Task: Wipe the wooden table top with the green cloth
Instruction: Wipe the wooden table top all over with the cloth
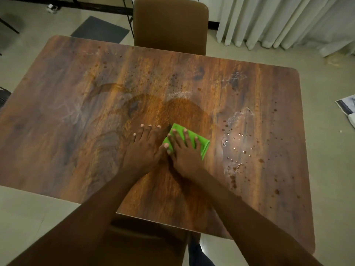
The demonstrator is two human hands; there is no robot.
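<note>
The wooden table top [76, 104] fills most of the view, with wet smears across its middle and left. A folded green cloth [203, 144] lies flat near the table's centre. My right hand [183, 150] presses down on it with fingers spread, covering its left part. My left hand [146, 148] rests flat on the bare wood just left of the cloth, fingers apart, its thumb touching the right hand. Water drops and foam streaks [237, 116] sit on the right side of the table.
A brown chair [170, 25] stands at the table's far edge, and another chair seat [146, 239] shows below the near edge. White curtains [278, 22] hang at the back right. A dark mat [99, 29] lies on the tiled floor, and papers [347, 108] at the far right.
</note>
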